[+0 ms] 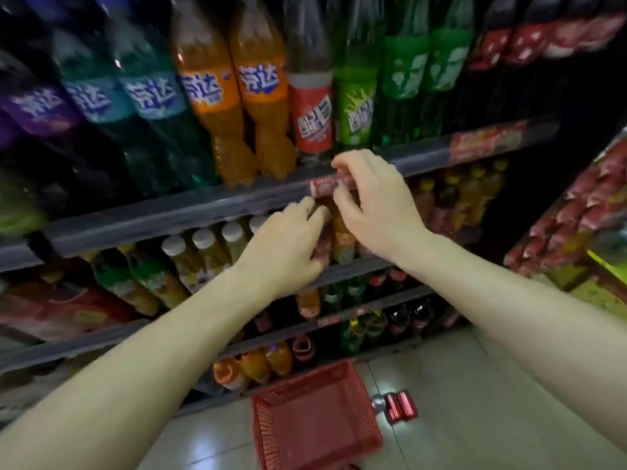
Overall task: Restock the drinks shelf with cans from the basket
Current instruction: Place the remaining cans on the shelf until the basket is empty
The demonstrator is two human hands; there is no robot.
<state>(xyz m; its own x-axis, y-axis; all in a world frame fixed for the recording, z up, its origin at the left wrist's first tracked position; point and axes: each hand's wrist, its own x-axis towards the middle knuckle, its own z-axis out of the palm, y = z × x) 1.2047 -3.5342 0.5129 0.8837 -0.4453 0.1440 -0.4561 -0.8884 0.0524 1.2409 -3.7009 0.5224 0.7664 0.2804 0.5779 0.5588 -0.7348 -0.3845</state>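
Reaching up at the drinks shelf (190,212), both hands meet at about 12 o'clock from where the person stands. The left hand (288,245) lies with fairly straight fingers against the small bottles (342,239) on the second tier, touching or pressing them; I see nothing curled round. The right hand (369,201) hovers just above it with bent fingers, the tips up at the red price strip (325,186) on the shelf edge. Whether it pinches something there I cannot tell, as the spot is blurred and dim.

Down at 6 o'clock the red basket (315,418) sits on the tiled floor (475,385) and looks bare inside. The cans (400,405), 2 red ones lying on their sides with what may be a 3rd end-on, rest on the floor at its 3 o'clock, just beside the rim.

Risks as I judge them: those loose cans could roll off or get kicked when the person steps back. The packed bottles are tight, so a push from the left hand might tip a neighbour off the front lip. With both hands up here, the cans are unattended underfoot.
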